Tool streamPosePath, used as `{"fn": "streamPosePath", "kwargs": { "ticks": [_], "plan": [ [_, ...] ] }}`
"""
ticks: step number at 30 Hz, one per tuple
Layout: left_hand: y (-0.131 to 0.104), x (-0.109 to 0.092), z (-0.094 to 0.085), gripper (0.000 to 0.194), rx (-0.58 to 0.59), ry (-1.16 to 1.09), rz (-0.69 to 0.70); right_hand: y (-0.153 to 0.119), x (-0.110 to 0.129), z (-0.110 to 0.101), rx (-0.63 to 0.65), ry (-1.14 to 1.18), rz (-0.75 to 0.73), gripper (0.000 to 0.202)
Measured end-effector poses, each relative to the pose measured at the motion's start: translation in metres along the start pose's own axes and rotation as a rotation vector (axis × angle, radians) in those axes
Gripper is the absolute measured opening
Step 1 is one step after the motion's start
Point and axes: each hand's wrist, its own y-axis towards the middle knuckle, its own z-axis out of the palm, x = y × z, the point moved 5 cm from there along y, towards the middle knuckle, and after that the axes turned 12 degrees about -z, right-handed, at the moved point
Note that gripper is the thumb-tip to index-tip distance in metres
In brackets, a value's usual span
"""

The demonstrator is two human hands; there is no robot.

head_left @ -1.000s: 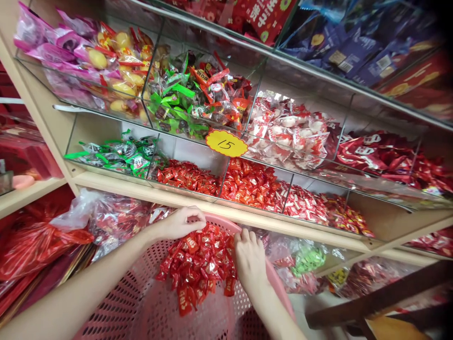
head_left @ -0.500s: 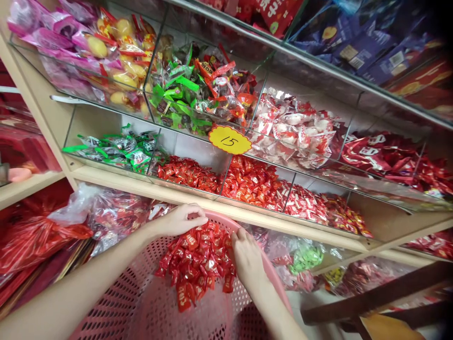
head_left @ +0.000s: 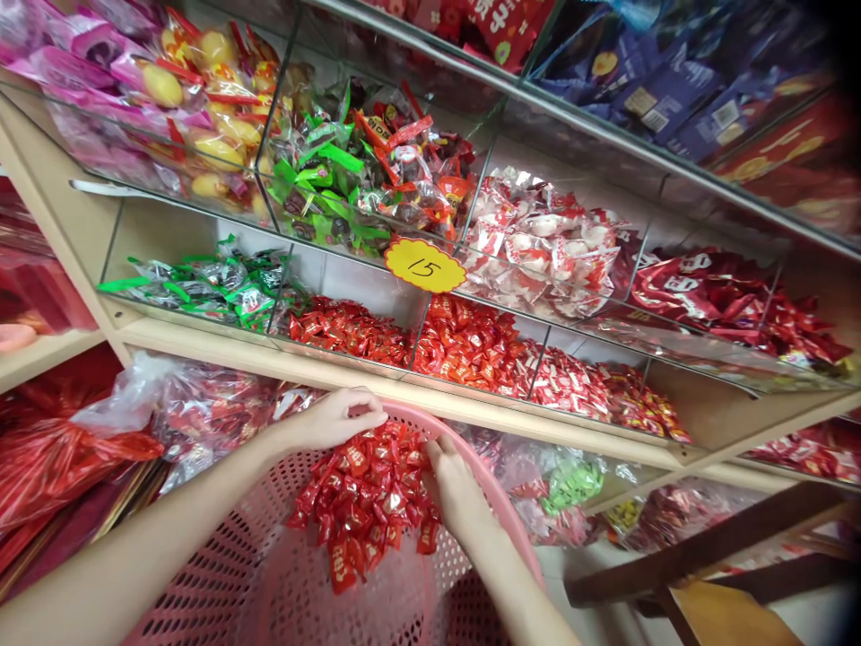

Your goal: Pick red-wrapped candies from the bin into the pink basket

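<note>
The red wrapped candies (head_left: 367,502) lie heaped against the far wall of the pink basket (head_left: 221,556). Each should be light, firm inside and slippery-skinned, best pinched by a wrapper end or scooped from beneath. The basket should flex slightly; its rim offers the hold. The left hand (head_left: 336,418) curls thumb towards forefinger at the heap's far edge; the right hand (head_left: 457,493) bends its fingers against the right side. Whether either pinches a candy, I cannot tell. Count: one basket, one yellow tag (head_left: 426,266), seemingly dozens of overlapping candies.
</note>
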Motion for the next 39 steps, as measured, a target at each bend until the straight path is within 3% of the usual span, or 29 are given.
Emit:
{"fn": "streamPosePath", "kwargs": {
  "ticks": [7, 11, 15, 19, 23, 32, 36, 39],
  "plan": [
    [0.0, -0.003, -0.001, 0.027, -0.001, 0.015, -0.007, -0.006, 0.003, -0.014, -0.034, 0.002, 0.01, 0.022],
    [-0.001, -0.003, -0.002, 0.028, -0.006, 0.021, -0.008, 0.0, -0.001, -0.044, -0.102, -0.062, 0.022, 0.015],
    [-0.002, -0.003, -0.001, 0.029, -0.003, 0.026, -0.006, 0.017, -0.03, -0.094, -0.209, -0.179, 0.104, 0.017],
    [-0.001, -0.001, -0.001, 0.029, -0.019, 0.034, -0.005, 0.033, -0.073, -0.125, -0.172, -0.398, 0.321, 0.02],
    [0.001, 0.004, 0.001, 0.03, -0.038, 0.053, 0.026, 0.045, -0.092, -0.128, -0.142, -0.468, 0.412, 0.021],
    [-0.002, 0.008, 0.001, 0.031, -0.049, 0.054, 0.023, 0.053, -0.091, -0.12, -0.173, -0.476, 0.408, 0.023],
    [-0.002, 0.008, 0.0, 0.031, -0.049, 0.058, 0.021, 0.042, -0.09, -0.132, -0.253, -0.461, 0.361, 0.023],
    [-0.001, 0.008, 0.0, 0.031, -0.048, 0.05, 0.023, 0.03, -0.078, -0.138, -0.423, -0.325, 0.28, 0.028]
  ]
}}
